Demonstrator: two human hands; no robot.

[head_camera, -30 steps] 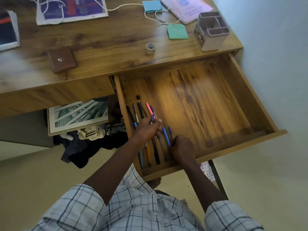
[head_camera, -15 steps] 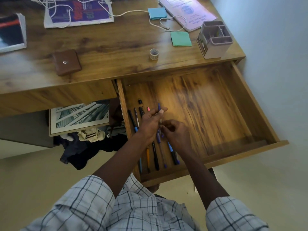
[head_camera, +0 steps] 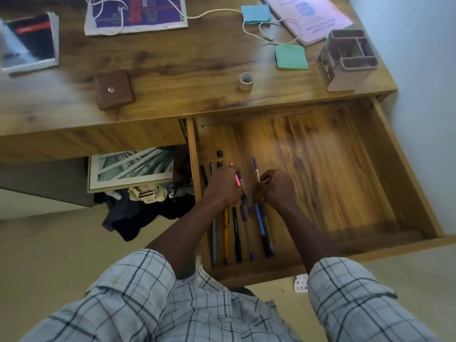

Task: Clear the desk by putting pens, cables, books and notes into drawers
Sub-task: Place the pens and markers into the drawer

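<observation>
Down at the left end of the open drawer (head_camera: 333, 183), this is the pens step and by my read it's nearly done. Right hand (head_camera: 277, 187) pinches the blue-capped pen (head_camera: 256, 170) low on its barrel, fingers curled tight on it. The pen sits just right of the laid row of pens (head_camera: 237, 233); can't tell if it touches the drawer floor. Its long axis runs front-to-back along the drawer, cap end pointing away from me toward the desk (head_camera: 185, 65), roughly parallel to the row with a slight lean. Left hand (head_camera: 223, 187) lies over the far ends of the row with the pink pen (head_camera: 238, 180) at its fingers; can't tell if it pinches that one or only presses it down. Next move needs the blue-capped pen lowered flat beside the row, kept parallel, then released, and the same for the pink pen. After that, the desktop: cable (head_camera: 212, 12), sticky notes (head_camera: 291, 56) and books (head_camera: 135, 13) are not yet put away.
</observation>
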